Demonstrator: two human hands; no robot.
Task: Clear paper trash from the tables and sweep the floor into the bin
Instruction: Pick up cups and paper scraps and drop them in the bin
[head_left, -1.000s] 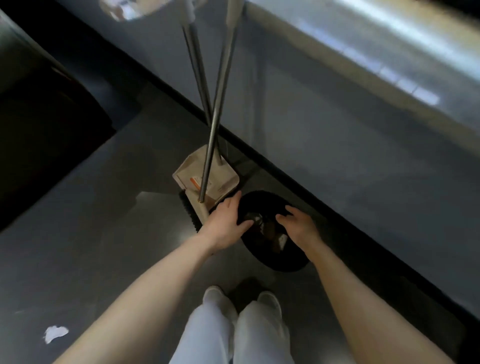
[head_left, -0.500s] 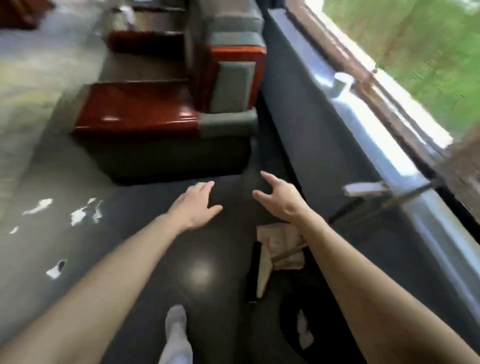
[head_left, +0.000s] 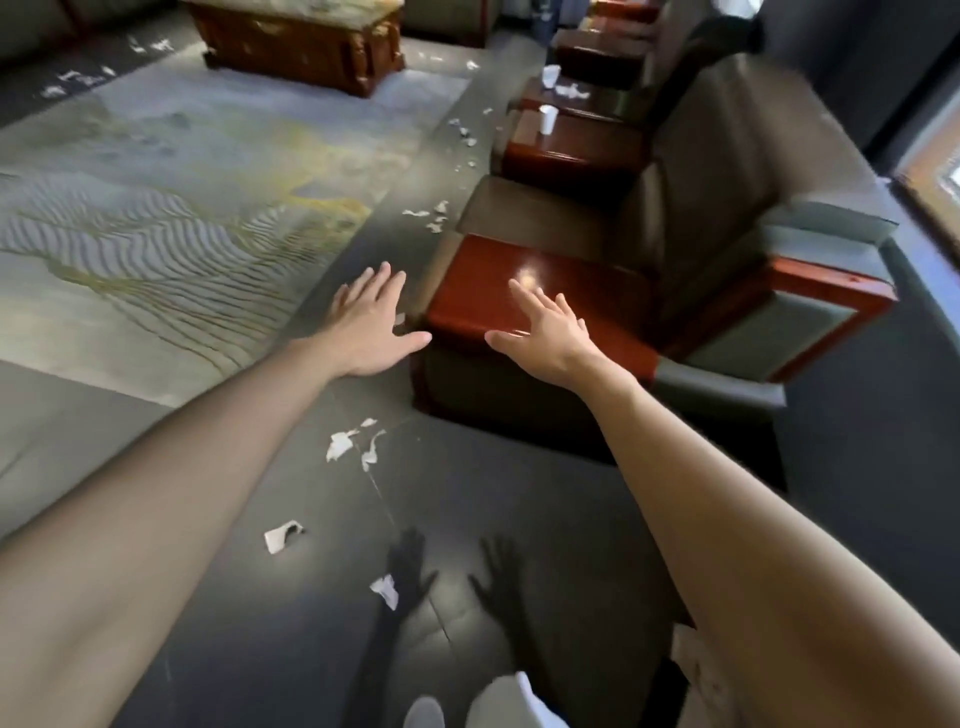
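**Scraps underfoot, both hands empty**

Paper scraps (head_left: 340, 446) lie torn on the dark floor (head_left: 493, 509) at 6 to 7 o'clock of the hands. More bits (head_left: 431, 215) sit at 12 o'clock beside the armchair (head_left: 701, 182), and others are strewn over the rug (head_left: 156, 208) towards 10 o'clock. At 1 o'clock a paper cup (head_left: 546, 119) stands on the second table (head_left: 576, 148), with another cup and crumpled paper (head_left: 571, 91) on the one behind it.

The left hand (head_left: 369, 327) hangs over the floor just beside the near table (head_left: 483, 291). Its grip is fully spread and holds nothing. The right hand (head_left: 550, 332) is over that table's near corner, its grip equally splayed and empty. Whether it touches the wood cannot be told.

Likely trouble:
- A step forward lands on the scraps at 6 o'clock, and on this glossy floor a shoe could skid or carry paper onward.
- A careless swipe tips a cup. Whether either holds liquid cannot be seen.
- Light pieces pushed along the floor slide under the armchair bases, out of reach.
- Bits on the rug snag in its pile instead of sweeping free.
- No broom or bin shows here, so handfuls carried any way may shed pieces.
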